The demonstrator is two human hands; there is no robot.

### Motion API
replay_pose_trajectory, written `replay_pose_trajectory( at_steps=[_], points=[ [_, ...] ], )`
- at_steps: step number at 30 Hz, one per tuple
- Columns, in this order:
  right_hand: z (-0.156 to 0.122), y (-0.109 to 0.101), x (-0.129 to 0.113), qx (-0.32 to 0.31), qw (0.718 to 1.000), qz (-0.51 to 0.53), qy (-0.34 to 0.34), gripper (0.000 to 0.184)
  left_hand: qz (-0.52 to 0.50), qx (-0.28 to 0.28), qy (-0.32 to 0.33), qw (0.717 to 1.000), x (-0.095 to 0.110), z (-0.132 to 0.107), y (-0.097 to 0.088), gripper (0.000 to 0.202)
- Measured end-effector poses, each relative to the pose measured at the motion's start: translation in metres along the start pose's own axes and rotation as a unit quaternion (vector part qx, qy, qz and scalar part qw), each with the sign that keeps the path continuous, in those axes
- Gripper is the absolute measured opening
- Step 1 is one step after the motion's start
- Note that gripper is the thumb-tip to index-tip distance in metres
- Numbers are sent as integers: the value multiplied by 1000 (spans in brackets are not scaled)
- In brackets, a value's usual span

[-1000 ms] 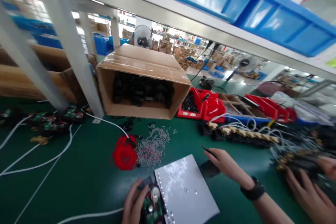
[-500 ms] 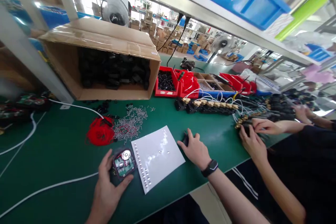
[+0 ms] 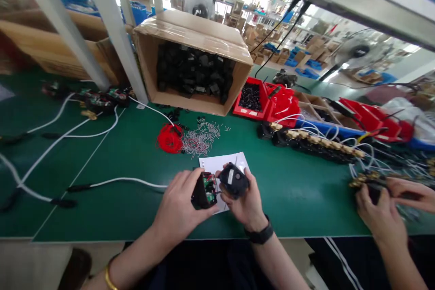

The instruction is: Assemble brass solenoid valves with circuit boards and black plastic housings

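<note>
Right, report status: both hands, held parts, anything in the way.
Left hand gripping black housing, green circuit board showing. Right hand holding black part close by. White sheet beneath; nothing visibly blocking either hand.

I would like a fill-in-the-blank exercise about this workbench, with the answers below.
The left hand holds a black housing with a ____ circuit board.
The right hand holds a black part with a ____ label.
The red tangle lies to the ____ of the scattered pins.

Answers: green; white; left.
</note>
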State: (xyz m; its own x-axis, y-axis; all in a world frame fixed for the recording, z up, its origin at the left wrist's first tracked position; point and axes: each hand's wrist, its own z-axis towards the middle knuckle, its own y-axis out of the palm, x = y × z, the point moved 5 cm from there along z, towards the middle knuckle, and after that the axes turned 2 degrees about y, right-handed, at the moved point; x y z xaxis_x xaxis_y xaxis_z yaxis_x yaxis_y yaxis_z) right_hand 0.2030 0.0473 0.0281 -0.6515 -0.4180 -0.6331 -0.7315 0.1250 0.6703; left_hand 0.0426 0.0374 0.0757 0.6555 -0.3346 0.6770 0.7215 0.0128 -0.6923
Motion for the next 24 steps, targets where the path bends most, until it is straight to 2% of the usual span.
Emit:
replay_pose_trajectory(
  at_steps=[2, 4, 6, 8, 11, 14, 16, 18, 21, 23, 24],
  points=[
    [10, 7, 19, 15, 1000, -19, -3, 36, 37, -7, 7, 999, 4, -2, 2, 65],
    [16, 8, 26, 16, 995, -80, -54, 30, 67, -21, -3, 998, 2, -4, 4, 64],
    [18, 9, 26, -3, 978, -170, -117, 25, 81, -39, -10, 996, -1, -5, 8, 63],
    [14, 11, 21, -15, 948, -269, -168, 25, 81, -50, -14, 995, -4, -6, 10, 62],
    [3, 20, 12, -29, 881, -420, -216, 33, 68, -55, -22, 996, -7, -7, 12, 62],
    [-5, 27, 9, -28, 810, -544, -217, 35, 52, -50, -22, 997, -8, -7, 15, 63],
    [-7, 29, 9, -14, 783, -589, -198, 30, 50, -48, -20, 997, -10, -8, 17, 65],
    [-9, 29, 12, -9, 767, -617, -176, 27, 48, -52, -20, 997, -12, -10, 19, 67],
    [-12, 30, 15, -12, 748, -646, -153, 34, 44, -59, -19, 997, -14, -12, 21, 65],
    [-13, 30, 14, -9, 751, -641, -156, 38, 44, -62, -18, 997, -16, -13, 22, 61],
    [-12, 29, 11, -3, 767, -622, -161, 38, 42, -62, -17, 997, -17, -13, 21, 60]
  ],
)
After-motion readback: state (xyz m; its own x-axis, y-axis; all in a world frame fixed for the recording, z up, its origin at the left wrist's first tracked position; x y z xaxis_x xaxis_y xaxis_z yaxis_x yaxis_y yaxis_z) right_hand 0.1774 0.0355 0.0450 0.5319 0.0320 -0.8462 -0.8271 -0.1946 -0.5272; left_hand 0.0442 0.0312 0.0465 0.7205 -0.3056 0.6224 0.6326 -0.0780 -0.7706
